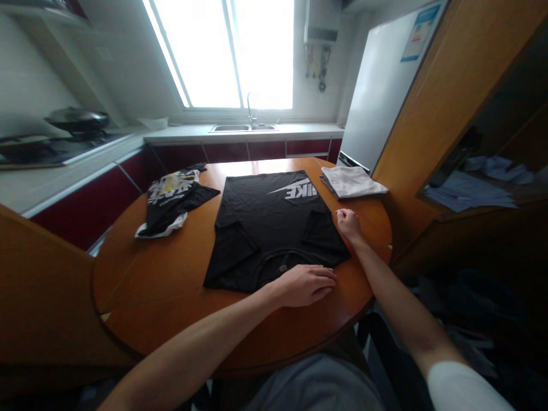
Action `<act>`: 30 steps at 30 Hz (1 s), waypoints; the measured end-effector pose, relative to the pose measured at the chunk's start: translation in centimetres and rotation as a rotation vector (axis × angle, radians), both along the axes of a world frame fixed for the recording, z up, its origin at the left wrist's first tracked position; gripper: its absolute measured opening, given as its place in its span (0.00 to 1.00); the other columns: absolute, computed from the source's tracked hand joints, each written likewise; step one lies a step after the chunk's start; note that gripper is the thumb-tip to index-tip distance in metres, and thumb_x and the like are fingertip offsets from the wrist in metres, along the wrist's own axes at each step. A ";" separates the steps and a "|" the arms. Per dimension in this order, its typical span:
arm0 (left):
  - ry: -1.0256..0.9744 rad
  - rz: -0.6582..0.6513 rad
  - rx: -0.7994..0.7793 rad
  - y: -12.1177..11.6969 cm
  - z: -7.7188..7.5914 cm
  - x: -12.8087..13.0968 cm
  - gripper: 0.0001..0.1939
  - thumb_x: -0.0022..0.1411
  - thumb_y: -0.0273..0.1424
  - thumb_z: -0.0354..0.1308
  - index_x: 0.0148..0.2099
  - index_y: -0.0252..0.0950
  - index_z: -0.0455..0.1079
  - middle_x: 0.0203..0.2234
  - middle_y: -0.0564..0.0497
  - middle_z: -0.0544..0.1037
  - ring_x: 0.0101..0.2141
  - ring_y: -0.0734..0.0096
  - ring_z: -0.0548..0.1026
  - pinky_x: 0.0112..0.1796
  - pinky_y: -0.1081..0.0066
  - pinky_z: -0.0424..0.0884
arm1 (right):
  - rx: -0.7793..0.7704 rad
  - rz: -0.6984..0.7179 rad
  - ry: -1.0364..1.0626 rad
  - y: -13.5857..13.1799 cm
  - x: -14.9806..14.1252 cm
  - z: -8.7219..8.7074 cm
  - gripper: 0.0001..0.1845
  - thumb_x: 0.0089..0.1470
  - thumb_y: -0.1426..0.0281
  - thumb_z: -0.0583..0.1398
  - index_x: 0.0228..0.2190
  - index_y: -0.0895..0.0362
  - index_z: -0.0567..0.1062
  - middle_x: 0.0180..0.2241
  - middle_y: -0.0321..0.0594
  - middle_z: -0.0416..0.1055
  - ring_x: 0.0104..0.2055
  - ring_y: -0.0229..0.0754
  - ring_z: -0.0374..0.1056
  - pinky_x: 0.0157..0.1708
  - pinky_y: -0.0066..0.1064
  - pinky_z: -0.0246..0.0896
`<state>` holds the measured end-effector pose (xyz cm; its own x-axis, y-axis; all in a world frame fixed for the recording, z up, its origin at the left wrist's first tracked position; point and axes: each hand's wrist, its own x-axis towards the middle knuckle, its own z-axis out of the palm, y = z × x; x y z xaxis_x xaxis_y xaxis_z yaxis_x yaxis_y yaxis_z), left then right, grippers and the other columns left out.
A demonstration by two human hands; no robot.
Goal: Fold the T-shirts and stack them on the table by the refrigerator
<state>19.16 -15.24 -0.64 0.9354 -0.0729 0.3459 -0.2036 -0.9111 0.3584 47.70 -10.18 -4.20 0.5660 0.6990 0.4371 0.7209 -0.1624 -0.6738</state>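
White-lettered black fabric T-shirt [269,220] lies flat, left of the curled right hand [349,224], grip indeterminable; left hand [305,285], loosely extended, overlaps its near edge in view.

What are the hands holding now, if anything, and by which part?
Cannot tell for sure: the left hand lies at the collar of the black T-shirt, the right hand is curled by its side edge.

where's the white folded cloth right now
In the head view, the white folded cloth lies on the far right part of the wooden table, just right of the black shirt and beyond the right hand.
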 end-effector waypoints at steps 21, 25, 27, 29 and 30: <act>-0.012 0.007 -0.002 -0.1 -0.1 -0.1 0.16 0.73 0.30 0.50 0.57 0.37 0.73 0.53 0.45 0.78 0.57 0.66 0.74 0.59 0.70 0.67 | -0.015 0.011 -0.002 0.0 0.0 -0.1 0.18 0.59 0.65 0.52 0.32 0.58 0.80 0.38 0.51 0.80 0.42 0.48 0.73 0.46 0.34 0.63; -0.021 0.022 -0.011 0.0 0.6 -0.4 0.20 0.73 0.30 0.50 0.64 0.38 0.67 0.59 0.44 0.74 0.58 0.66 0.73 0.59 0.69 0.68 | 0.019 0.013 0.022 0.0 -0.2 0.1 0.19 0.59 0.65 0.52 0.36 0.59 0.80 0.40 0.52 0.79 0.43 0.50 0.73 0.47 0.36 0.65; -0.018 0.031 -0.003 0.7 1.7 -0.8 0.21 0.73 0.31 0.50 0.65 0.39 0.66 0.60 0.44 0.73 0.58 0.66 0.73 0.58 0.69 0.68 | 0.063 0.006 0.037 -0.2 -0.6 0.6 0.19 0.58 0.65 0.52 0.40 0.61 0.80 0.42 0.53 0.79 0.44 0.51 0.73 0.49 0.38 0.65; -0.009 0.082 0.017 2.0 3.1 -1.7 0.20 0.73 0.32 0.52 0.64 0.40 0.68 0.58 0.45 0.75 0.56 0.65 0.74 0.58 0.69 0.68 | 0.119 0.014 0.036 -0.7 -1.4 1.3 0.20 0.57 0.65 0.53 0.41 0.62 0.79 0.43 0.54 0.78 0.45 0.52 0.73 0.50 0.40 0.65; -0.001 0.128 0.026 2.8 3.9 -2.4 0.19 0.72 0.33 0.53 0.63 0.40 0.69 0.56 0.46 0.76 0.55 0.65 0.75 0.57 0.69 0.68 | 0.152 0.035 0.024 -1.1 -1.8 1.7 0.19 0.58 0.65 0.53 0.42 0.62 0.79 0.43 0.54 0.78 0.46 0.52 0.72 0.51 0.41 0.65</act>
<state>16.77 -12.46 3.21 0.9373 0.0377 0.3464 -0.0857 -0.9386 0.3341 45.87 -11.31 -2.55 0.5543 0.6452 0.5258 0.7075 -0.0324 -0.7060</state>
